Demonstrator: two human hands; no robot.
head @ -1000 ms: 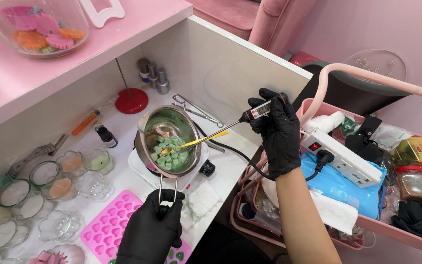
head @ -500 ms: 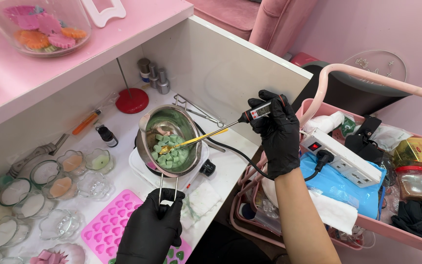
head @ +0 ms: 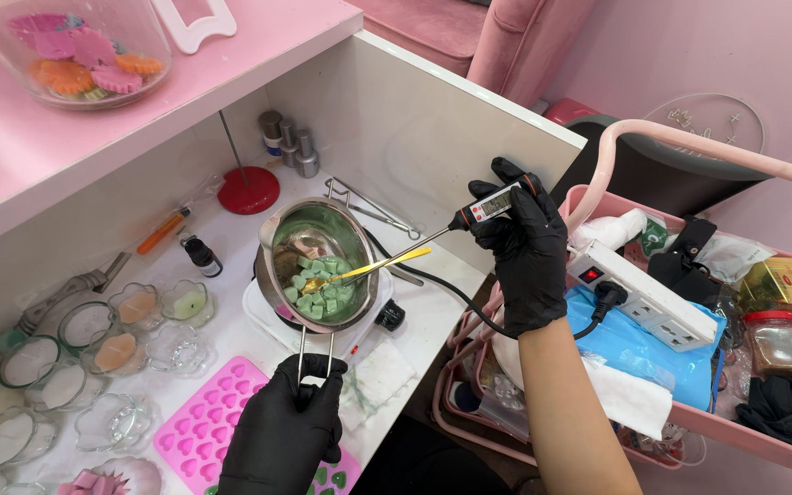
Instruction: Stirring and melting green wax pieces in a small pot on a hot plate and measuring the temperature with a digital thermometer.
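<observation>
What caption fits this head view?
Left hand grips pot of green wax cubes; right hand holds thermometer.

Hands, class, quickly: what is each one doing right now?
Left hand: closed on the wire handle of the metal pot.
Right hand: closed on the digital thermometer, its probe reaching into the pot.

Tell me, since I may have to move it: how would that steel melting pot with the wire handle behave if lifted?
The melting pot looks thin-walled, so probably light. It holds green wax chunks, so tilting would likely shift them. The left hand grips its long wire handle at the far end, so it may feel front-heavy and wobble.
</observation>
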